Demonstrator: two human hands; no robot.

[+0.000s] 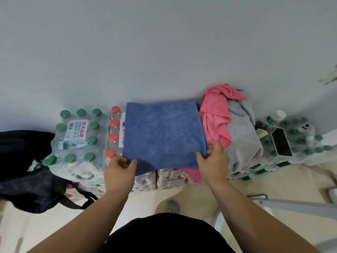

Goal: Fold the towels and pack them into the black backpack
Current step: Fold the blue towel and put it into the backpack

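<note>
Black backpack (23,170) slumps at left, beside the water-bottle packs (78,136). Blue towel (164,136) lies on the packs at centre. Prob. light, soft & floppy w/ no stiffness, so best taken by corners. Looks plush, squarish, spread flat. Grey towel (242,137) & pink towel (215,114) are heaped just right, unfolded. Left grip (118,170) pinches the blue towel's near-left corner; right grip (213,157) pinches its near-right corner.
</note>
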